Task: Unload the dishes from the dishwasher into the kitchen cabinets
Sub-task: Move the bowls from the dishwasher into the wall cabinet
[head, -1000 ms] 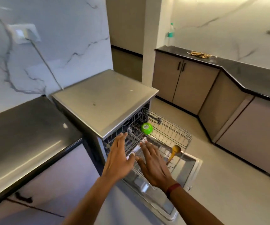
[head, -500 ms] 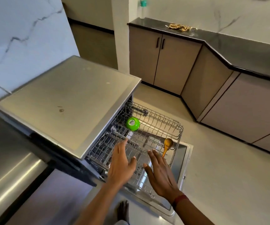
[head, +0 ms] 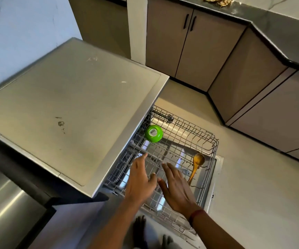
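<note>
As the left hand (head: 139, 180) and right hand (head: 177, 190) reach flat over the pulled-out rack (head: 211, 141), neither holds anything.
Left of the left fingers (head: 141, 162) lies the dishwasher's steel top (head: 69, 108); those fingers are straight and close together, thumb out toward the other hand. Just beyond their tips, apart from them, a green bowl (head: 153, 133) sits bottom-up in the rack's far left corner. The right fingers (head: 171, 172) are straight and slightly spread, with the two thumbs nearly meeting; whether either palm touches the wires I cannot tell. Right of those fingers, close by, a wooden spoon (head: 197, 164) leans bowl-up at the rack's side. Well beyond every fingertip, across the floor, the cabinets (head: 208, 51) stand closed.
</note>
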